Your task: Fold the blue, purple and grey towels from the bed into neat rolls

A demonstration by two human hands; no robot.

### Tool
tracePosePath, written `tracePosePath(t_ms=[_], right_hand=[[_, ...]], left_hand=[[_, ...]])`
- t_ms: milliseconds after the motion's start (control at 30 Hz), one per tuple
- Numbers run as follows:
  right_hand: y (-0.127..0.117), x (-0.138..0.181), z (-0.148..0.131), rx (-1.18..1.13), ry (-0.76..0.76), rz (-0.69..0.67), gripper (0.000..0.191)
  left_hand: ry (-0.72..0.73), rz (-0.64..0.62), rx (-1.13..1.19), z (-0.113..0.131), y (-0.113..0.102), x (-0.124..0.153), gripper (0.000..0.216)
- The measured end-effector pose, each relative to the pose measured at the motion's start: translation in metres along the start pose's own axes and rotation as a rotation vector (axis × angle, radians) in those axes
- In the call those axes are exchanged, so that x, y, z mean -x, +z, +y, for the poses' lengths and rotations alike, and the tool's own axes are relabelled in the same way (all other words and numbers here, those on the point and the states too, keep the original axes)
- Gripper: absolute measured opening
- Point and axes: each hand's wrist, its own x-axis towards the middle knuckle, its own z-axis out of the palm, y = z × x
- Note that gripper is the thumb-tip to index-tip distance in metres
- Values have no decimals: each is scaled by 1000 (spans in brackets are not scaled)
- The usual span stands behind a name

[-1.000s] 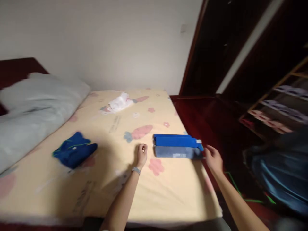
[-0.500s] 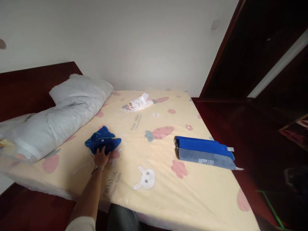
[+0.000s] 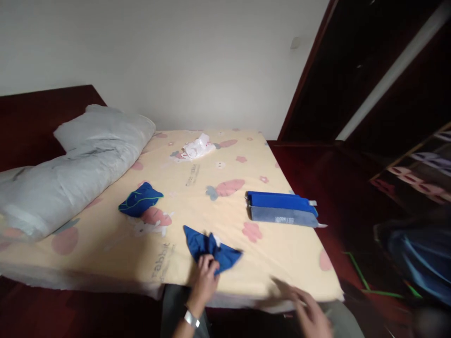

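My left hand (image 3: 207, 272), with a silver band at the wrist, has its fingers curled onto a dark blue garment (image 3: 227, 256) near the front edge of the bed. That garment lies crumpled with pointed ends to both sides, and a small white patch shows on it. Farther left lies another blue garment (image 3: 141, 199) with green trim, untouched. My right hand (image 3: 312, 314) is at the bottom, just off the bed's front edge. It is blurred, its fingers look apart, and I see nothing in it.
The bed sheet (image 3: 197, 202) has rabbits and carrots on it. A grey quilt (image 3: 88, 173) lies along the left. At the back is a white plastic bag (image 3: 198, 146). Folded blue and grey cloths (image 3: 282, 209) lie at right. A shoe rack (image 3: 419, 173) stands beyond.
My left hand has moved right and nearer, bringing a blue garment away from the other one. My right hand has come into view. The camera view has shifted slightly.
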Motion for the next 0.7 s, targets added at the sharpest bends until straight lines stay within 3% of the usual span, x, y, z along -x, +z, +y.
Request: tracePosePath(t_ms=[100, 133, 233, 300, 433, 567, 700], right_hand=[[49, -5, -36, -20, -301, -306, 55], [61, -8, -44, 2, -347, -371, 54], [78, -10, -54, 52, -348, -444, 27], [77, -4, -52, 18, -317, -429, 16], [67, 11, -48, -79, -317, -422, 12], [53, 18, -52, -59, -406, -418, 14], [35, 27, -71, 76, -534, -381, 24]], left_hand=[[5, -62, 207, 56, 46, 51, 39], [-13, -52, 252, 66, 52, 59, 36], [-51, -22, 348, 74, 47, 62, 21], [-99, -18, 416, 70, 36, 56, 22], [-238, -41, 512, 68, 20, 45, 51], [-165, -113, 594, 87, 14, 41, 32], [-346, -68, 835, 114, 10, 45, 26]])
